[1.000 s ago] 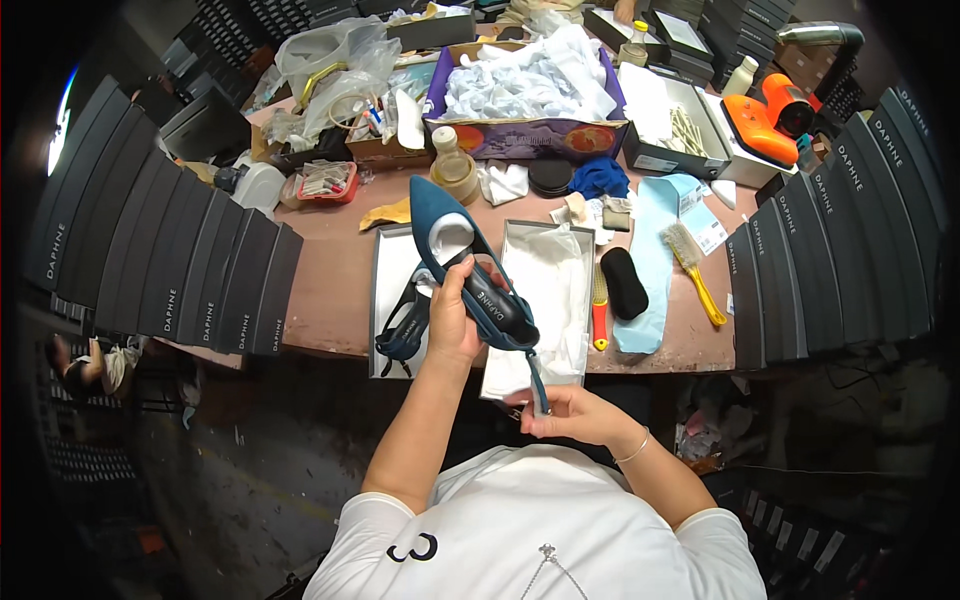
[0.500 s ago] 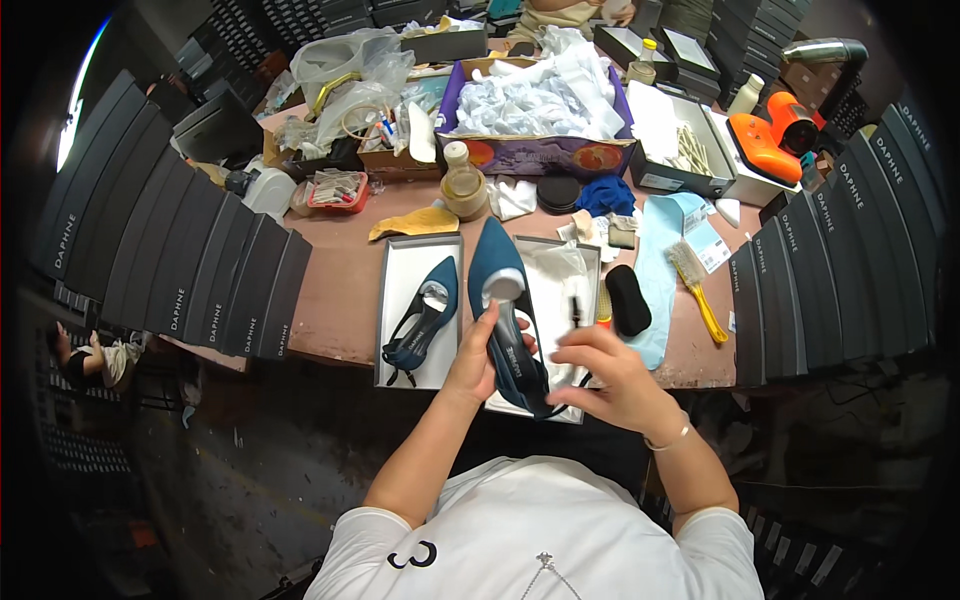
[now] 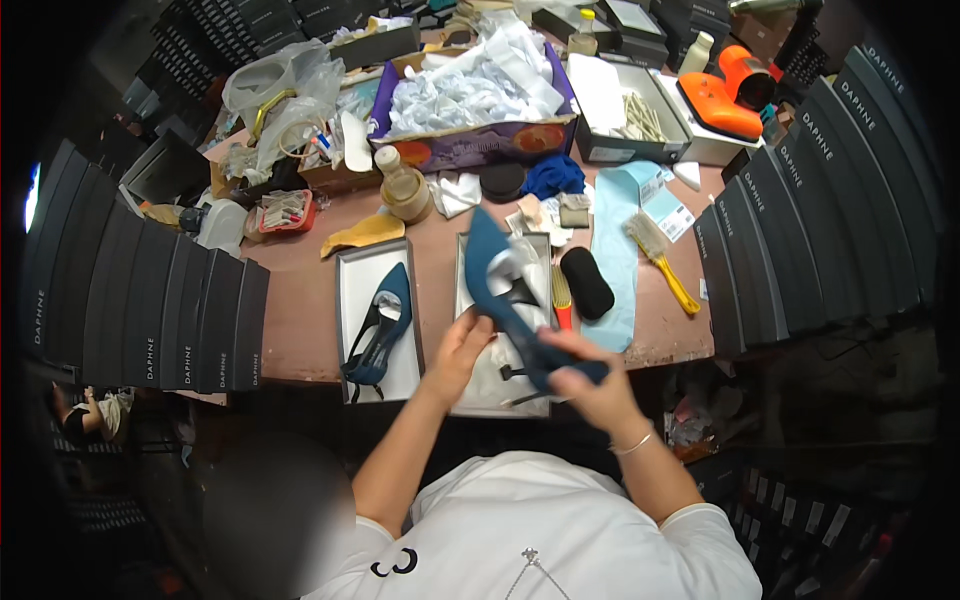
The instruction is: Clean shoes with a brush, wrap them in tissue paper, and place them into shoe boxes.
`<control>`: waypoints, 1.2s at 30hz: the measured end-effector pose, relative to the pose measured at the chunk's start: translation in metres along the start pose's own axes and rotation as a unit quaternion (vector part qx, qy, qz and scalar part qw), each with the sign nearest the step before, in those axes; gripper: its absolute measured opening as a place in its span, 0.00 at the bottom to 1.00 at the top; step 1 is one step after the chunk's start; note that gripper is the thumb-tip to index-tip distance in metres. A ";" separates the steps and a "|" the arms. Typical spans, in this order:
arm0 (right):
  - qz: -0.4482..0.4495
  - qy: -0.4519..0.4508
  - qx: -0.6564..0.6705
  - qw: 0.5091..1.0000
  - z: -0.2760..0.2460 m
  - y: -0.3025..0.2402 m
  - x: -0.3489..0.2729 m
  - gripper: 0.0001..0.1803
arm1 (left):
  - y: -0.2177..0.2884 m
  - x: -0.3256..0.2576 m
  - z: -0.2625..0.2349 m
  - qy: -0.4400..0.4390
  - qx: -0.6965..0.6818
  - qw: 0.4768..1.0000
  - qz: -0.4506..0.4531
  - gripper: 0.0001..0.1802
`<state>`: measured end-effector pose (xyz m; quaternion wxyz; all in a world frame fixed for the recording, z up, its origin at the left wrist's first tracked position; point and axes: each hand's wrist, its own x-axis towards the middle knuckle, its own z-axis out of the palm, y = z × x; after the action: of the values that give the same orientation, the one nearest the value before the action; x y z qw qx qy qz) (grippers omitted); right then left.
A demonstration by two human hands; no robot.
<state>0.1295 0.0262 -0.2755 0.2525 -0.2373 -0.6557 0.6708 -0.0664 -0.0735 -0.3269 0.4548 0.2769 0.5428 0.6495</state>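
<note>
I hold a dark teal pointed high-heel shoe (image 3: 497,283) over an open shoe box (image 3: 474,395) lined with white paper at the table's near edge. The shoe's toe points away from me and its sole faces up. My right hand (image 3: 585,378) grips the heel end. My left hand (image 3: 460,350) rests against the shoe's left side near the middle, fingers curled on it. The matching teal shoe (image 3: 377,327) lies in a white box lid (image 3: 355,283) to the left.
A black foam block (image 3: 586,283), yellow-handled brush (image 3: 660,256), light blue cloth (image 3: 617,240) and red-handled tool (image 3: 562,300) lie right of the box. A bottle (image 3: 402,187), a paper-filled carton (image 3: 470,105) and an orange device (image 3: 728,92) sit further back. Stacked dark boxes (image 3: 150,310) flank both sides.
The shoe has tilted lower and its heel end has come toward me and to the right. My right hand has closed on the heel end, and my left has slid to the shoe's side.
</note>
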 end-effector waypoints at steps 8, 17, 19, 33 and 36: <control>-0.071 0.137 -0.090 0.984 -0.066 0.021 -0.039 0.29 | 0.004 0.002 0.017 -0.190 0.339 0.917 -0.092 0.35; -0.298 -0.002 -0.160 0.941 0.004 0.038 -0.014 0.58 | 0.028 -0.022 0.065 -0.065 -0.082 0.993 -0.049 0.27; -0.284 -0.021 -0.137 0.949 0.007 0.044 -0.013 0.59 | 0.038 -0.024 0.064 -0.060 -0.023 0.998 0.020 0.24; -0.164 -0.116 -0.046 0.978 0.014 0.031 -0.019 0.63 | 0.027 -0.025 0.051 0.013 0.050 0.998 0.028 0.24; 0.057 -0.120 0.254 0.958 0.025 0.029 -0.023 0.42 | 0.014 -0.028 0.029 -0.013 0.047 0.994 0.094 0.36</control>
<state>0.1301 -0.0079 -0.3040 0.1851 -0.1197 -0.4746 0.8521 -0.0333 -0.0855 -0.3019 0.3854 0.3561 0.5387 0.6591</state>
